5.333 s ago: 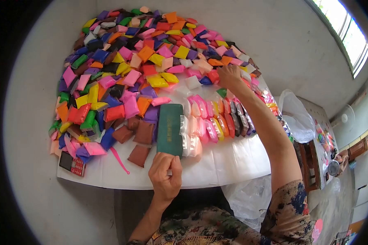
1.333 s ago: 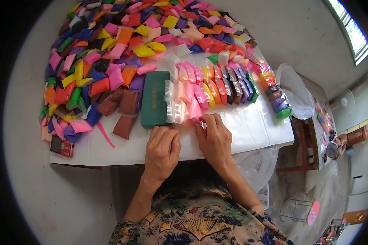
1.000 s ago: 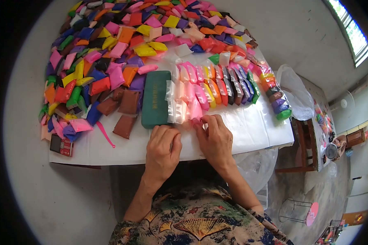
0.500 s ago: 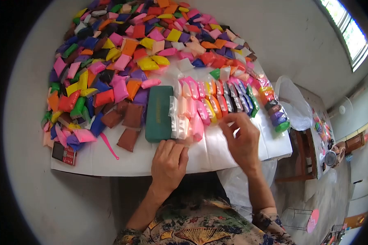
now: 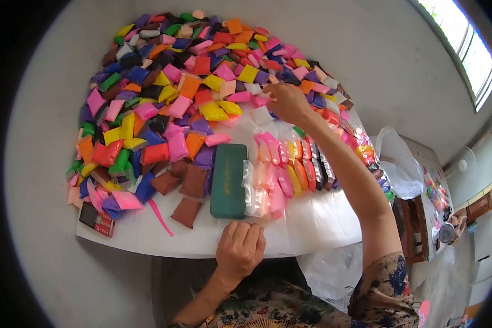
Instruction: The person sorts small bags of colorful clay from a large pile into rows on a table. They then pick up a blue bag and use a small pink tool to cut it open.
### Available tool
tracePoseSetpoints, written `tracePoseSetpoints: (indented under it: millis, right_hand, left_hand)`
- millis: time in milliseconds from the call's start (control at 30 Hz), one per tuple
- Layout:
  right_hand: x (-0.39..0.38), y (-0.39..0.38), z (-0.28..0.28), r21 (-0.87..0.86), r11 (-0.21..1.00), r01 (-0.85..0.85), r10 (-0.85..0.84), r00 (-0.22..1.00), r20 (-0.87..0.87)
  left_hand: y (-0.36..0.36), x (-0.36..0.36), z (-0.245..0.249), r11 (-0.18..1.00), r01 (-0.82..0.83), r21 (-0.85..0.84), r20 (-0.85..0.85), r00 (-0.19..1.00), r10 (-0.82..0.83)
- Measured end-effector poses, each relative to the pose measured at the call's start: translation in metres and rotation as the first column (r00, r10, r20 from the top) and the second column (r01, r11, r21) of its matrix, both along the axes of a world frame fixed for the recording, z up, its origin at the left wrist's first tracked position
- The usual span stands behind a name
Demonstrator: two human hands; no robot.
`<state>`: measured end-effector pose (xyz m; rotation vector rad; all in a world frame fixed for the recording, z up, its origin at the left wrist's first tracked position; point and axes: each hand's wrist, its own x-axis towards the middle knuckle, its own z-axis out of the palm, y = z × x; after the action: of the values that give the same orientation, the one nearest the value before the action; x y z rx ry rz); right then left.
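My right hand (image 5: pixel 287 101) is stretched out over the near side of the heap, its fingers bent and a little apart. Just left of its fingertips lie a white packet (image 5: pixel 252 89) and a pink packet (image 5: pixel 259 101). My left hand (image 5: pixel 239 247) rests curled at the table's front edge, below a green box (image 5: pixel 228 183); nothing shows in its fingers. Right of the box, packets stand in rows by colour, among them pink packets (image 5: pixel 277 202), yellow packets (image 5: pixel 294 180) and black packets (image 5: pixel 318 174). My right forearm hides part of these rows.
A large heap of colourful packets (image 5: pixel 169 93) covers the table's back and left. A red phone (image 5: pixel 97 220) and a pink strip (image 5: pixel 159 217) lie at the front left. A clear plastic bag (image 5: pixel 399 164) hangs at the right, beside another cluttered table (image 5: pixel 429 183).
My right hand has moved from the front of the sorted rows up to the heap. My left hand stays curled near the table edge. The whole view has shifted slightly.
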<state>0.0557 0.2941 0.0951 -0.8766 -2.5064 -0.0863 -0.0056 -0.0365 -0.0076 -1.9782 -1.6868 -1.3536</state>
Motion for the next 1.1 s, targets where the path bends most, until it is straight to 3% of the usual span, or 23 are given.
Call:
tracePoseSetpoints:
  millis: [133, 233, 333, 433, 500, 567, 667, 700, 767, 800, 867, 967, 1067, 1100]
  right_hand:
    - [-0.060, 0.005, -0.020, 0.341, 0.939, -0.045, 0.018, 0.996, 0.083]
    - [-0.094, 0.028, -0.034, 0.381, 0.916, -0.130, -0.026, 0.926, 0.377]
    - [-0.099, 0.032, -0.019, 0.277, 0.952, -0.128, -0.027, 0.869, 0.495]
    - [-0.073, 0.015, 0.010, 0.232, 0.972, -0.039, -0.072, 0.891, 0.448]
    - [-0.035, -0.012, 0.026, 0.240, 0.966, -0.096, 0.057, 0.985, 0.164]
    - [0.007, -0.069, 0.044, 0.136, 0.978, -0.160, 0.178, 0.975, -0.136]
    - [0.069, -0.156, 0.046, -0.027, 0.986, -0.164, 0.148, 0.944, -0.296]
    - [0.088, -0.179, 0.038, 0.028, 0.979, -0.204, 0.203, 0.938, -0.282]
    - [0.111, -0.227, 0.021, 0.149, 0.980, -0.131, 0.164, 0.957, -0.241]
    - [0.118, -0.244, 0.003, 0.290, 0.955, -0.065, 0.128, 0.970, -0.205]
    - [0.127, -0.273, -0.037, 0.375, 0.927, 0.019, 0.031, 0.991, -0.127]
    - [0.132, -0.296, -0.085, 0.224, 0.974, 0.032, -0.019, 0.998, -0.059]
    - [0.130, -0.301, -0.084, 0.238, 0.971, 0.028, -0.011, 0.997, -0.073]
    - [0.132, -0.302, -0.090, 0.165, 0.986, 0.013, 0.000, 0.997, -0.076]
  left_hand:
    - [0.001, -0.002, 0.000, 1.000, -0.024, 0.012, -0.034, 0.999, 0.024]
    - [0.004, -0.003, -0.004, 0.998, -0.032, 0.054, -0.056, 0.998, 0.035]
    - [0.004, -0.004, -0.005, 0.997, -0.056, 0.060, -0.059, 0.996, 0.059]
    - [0.002, -0.005, -0.006, 0.997, -0.058, 0.059, -0.061, 0.996, 0.061]
    - [0.002, -0.005, -0.006, 0.996, -0.063, 0.067, -0.065, 0.996, 0.067]
    - [0.003, -0.004, -0.006, 0.995, -0.060, 0.083, -0.068, 0.996, 0.065]
    - [0.004, -0.004, -0.008, 0.994, -0.045, 0.102, -0.075, 0.996, 0.053]
    - [0.004, -0.005, -0.009, 0.994, -0.038, 0.102, -0.076, 0.996, 0.045]
    - [0.003, -0.003, -0.011, 0.995, -0.031, 0.093, -0.070, 0.997, 0.038]
    - [0.002, -0.002, -0.010, 0.996, -0.019, 0.086, -0.052, 0.998, 0.023]
    - [0.001, -0.002, -0.006, 0.997, -0.006, 0.079, -0.019, 1.000, 0.007]
    - [0.001, -0.001, -0.006, 0.997, -0.009, 0.080, -0.029, 1.000, 0.011]
    - [0.000, -0.002, -0.006, 0.997, 0.002, 0.071, -0.039, 0.999, 0.001]
    - [-0.002, -0.003, -0.006, 0.999, 0.017, 0.031, -0.036, 0.999, -0.016]
